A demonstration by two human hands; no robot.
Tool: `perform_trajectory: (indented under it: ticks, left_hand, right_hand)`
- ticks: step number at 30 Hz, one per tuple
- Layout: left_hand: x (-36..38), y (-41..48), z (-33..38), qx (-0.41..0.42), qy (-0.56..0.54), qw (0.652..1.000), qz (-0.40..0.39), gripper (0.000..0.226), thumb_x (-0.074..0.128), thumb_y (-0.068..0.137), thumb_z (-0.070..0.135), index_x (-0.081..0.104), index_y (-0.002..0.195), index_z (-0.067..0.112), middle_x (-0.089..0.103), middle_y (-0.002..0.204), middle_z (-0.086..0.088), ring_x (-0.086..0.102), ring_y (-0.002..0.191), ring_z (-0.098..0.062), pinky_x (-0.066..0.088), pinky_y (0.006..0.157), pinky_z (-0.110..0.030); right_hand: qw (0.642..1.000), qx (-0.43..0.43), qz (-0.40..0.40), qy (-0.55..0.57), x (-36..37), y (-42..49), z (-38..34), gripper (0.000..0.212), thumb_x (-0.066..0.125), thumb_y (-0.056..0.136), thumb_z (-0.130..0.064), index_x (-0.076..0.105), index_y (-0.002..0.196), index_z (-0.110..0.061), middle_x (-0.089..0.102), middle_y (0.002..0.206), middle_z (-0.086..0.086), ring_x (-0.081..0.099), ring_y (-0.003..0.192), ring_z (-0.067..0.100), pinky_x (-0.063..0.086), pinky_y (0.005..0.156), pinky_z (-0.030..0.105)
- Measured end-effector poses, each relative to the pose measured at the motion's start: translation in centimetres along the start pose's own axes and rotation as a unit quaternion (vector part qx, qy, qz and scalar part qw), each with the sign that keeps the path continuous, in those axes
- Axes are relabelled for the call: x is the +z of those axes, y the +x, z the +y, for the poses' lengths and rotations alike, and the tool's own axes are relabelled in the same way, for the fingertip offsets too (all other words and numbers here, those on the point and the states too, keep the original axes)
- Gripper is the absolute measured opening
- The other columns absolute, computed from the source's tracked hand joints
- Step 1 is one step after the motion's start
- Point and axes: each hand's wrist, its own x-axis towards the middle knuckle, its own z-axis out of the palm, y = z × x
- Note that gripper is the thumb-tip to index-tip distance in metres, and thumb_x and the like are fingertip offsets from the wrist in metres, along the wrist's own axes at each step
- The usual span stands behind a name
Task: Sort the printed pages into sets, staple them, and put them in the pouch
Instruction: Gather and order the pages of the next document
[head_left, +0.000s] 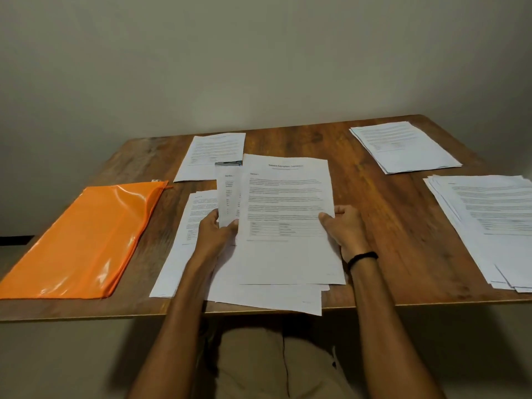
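Observation:
I hold a bundle of printed pages [285,214] above the table's near edge. My left hand [214,234] grips the pages at their left side, thumb on top, and lifts one sheet [227,191] apart. My right hand [344,228] pinches the top page at its right edge. An orange zip pouch [86,240] lies flat at the left. A small grey stapler [229,163] peeks out behind the held pages. Under my left arm lies another stack of pages [184,240].
More stacks rest on the wooden table [374,203]: one at the far middle [213,154], one at the far right [403,145], and a large fanned pile at the right edge [489,226]. A plain wall stands behind the table.

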Motion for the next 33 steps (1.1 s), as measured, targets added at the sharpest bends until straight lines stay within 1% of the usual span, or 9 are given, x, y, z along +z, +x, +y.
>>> perform_trajectory:
  ticks: [3, 8, 13, 16, 22, 25, 26, 30, 33]
  left_hand:
    - [0.3, -0.1, 0.0, 0.017, 0.024, 1.0, 0.007, 0.044, 0.086, 0.078, 0.026, 0.065, 0.118, 0.024, 0.073, 0.111, -0.002, 0.073, 0.097, -0.031, 0.06, 0.082, -0.052]
    - [0.2, 0.0, -0.1, 0.015, 0.051, 0.999, -0.005, 0.043, 0.081, 0.084, 0.025, 0.061, 0.123, 0.028, 0.071, 0.119, 0.007, 0.071, 0.104, -0.024, 0.059, 0.089, -0.048]
    - [0.2, 0.1, 0.1, 0.036, 0.091, 0.995, 0.011, 0.032, 0.068, 0.094, 0.025, 0.058, 0.125, 0.026, 0.067, 0.114, 0.01, 0.07, 0.095, -0.014, 0.059, 0.074, -0.023]
    - [0.3, 0.1, 0.1, 0.045, 0.098, 0.994, 0.009, 0.026, 0.064, 0.097, 0.026, 0.057, 0.122, 0.027, 0.067, 0.111, 0.012, 0.07, 0.093, -0.014, 0.057, 0.066, -0.018]
    - [0.1, 0.4, -0.1, 0.038, 0.091, 0.995, 0.002, 0.027, 0.064, 0.097, 0.031, 0.06, 0.123, 0.027, 0.07, 0.118, 0.005, 0.072, 0.1, -0.022, 0.061, 0.085, -0.039]
    - [0.1, 0.3, 0.0, 0.027, 0.085, 0.996, 0.004, 0.026, 0.06, 0.099, 0.031, 0.06, 0.125, 0.027, 0.069, 0.12, 0.007, 0.071, 0.103, -0.021, 0.06, 0.088, -0.042]
    - [0.2, 0.3, 0.0, 0.021, 0.078, 0.997, 0.004, 0.026, 0.057, 0.101, 0.031, 0.06, 0.126, 0.026, 0.069, 0.121, 0.007, 0.071, 0.103, -0.021, 0.06, 0.089, -0.041]
    - [0.7, 0.0, 0.4, 0.032, 0.105, 0.994, 0.022, 0.023, 0.049, 0.105, 0.034, 0.059, 0.121, 0.022, 0.066, 0.113, 0.012, 0.067, 0.093, -0.01, 0.052, 0.073, -0.015]
    - [0.5, 0.0, 0.3, 0.029, 0.124, 0.992, 0.015, 0.026, 0.058, 0.1, 0.033, 0.062, 0.124, 0.023, 0.069, 0.119, 0.007, 0.071, 0.097, -0.017, 0.06, 0.083, -0.034]
  right_hand:
    - [1.0, 0.009, -0.019, 0.002, 0.8, -0.1, 0.3, 0.019, 0.073, 0.089, -0.005, 0.06, 0.104, -0.006, 0.071, 0.096, 0.001, 0.07, 0.081, 0.013, 0.055, 0.058, 0.019]
    - [0.999, -0.002, 0.045, -0.032, 0.0, 0.6, 0.8, 0.029, 0.078, 0.083, -0.01, 0.058, 0.101, -0.019, 0.074, 0.103, 0.0, 0.073, 0.087, 0.021, 0.063, 0.075, 0.043]
    - [0.987, -0.04, 0.136, -0.074, -2.2, 0.4, -0.3, 0.022, 0.067, 0.088, -0.001, 0.059, 0.105, -0.013, 0.064, 0.102, -0.005, 0.063, 0.087, 0.017, 0.05, 0.056, 0.02]
    - [0.981, -0.055, 0.169, -0.081, -3.4, 0.9, -0.7, 0.028, 0.065, 0.087, 0.001, 0.059, 0.112, -0.01, 0.061, 0.103, -0.004, 0.059, 0.09, 0.017, 0.045, 0.059, 0.018]
    - [0.991, -0.055, 0.115, -0.049, -3.2, 1.4, -0.8, 0.028, 0.06, 0.088, 0.006, 0.063, 0.113, -0.006, 0.066, 0.105, -0.002, 0.065, 0.09, 0.02, 0.048, 0.057, 0.019]
    - [0.997, -0.039, 0.055, 0.037, -1.5, 1.3, -0.3, 0.034, 0.053, 0.081, 0.012, 0.067, 0.106, -0.007, 0.073, 0.106, 0.004, 0.071, 0.095, 0.028, 0.062, 0.073, 0.039]
    - [0.997, -0.031, 0.033, 0.057, -0.8, 1.2, -0.3, 0.035, 0.052, 0.08, 0.013, 0.066, 0.106, -0.006, 0.074, 0.105, 0.006, 0.072, 0.095, 0.029, 0.062, 0.077, 0.045]
    - [0.998, -0.037, -0.012, 0.055, 2.6, -0.1, -0.4, 0.043, 0.052, 0.083, 0.018, 0.058, 0.115, -0.009, 0.071, 0.103, 0.005, 0.07, 0.097, 0.023, 0.06, 0.074, 0.035]
    - [0.998, -0.054, -0.042, 0.004, 4.1, -1.2, -0.3, 0.044, 0.057, 0.082, 0.013, 0.061, 0.113, -0.019, 0.073, 0.1, -0.003, 0.071, 0.094, 0.017, 0.062, 0.078, 0.042]
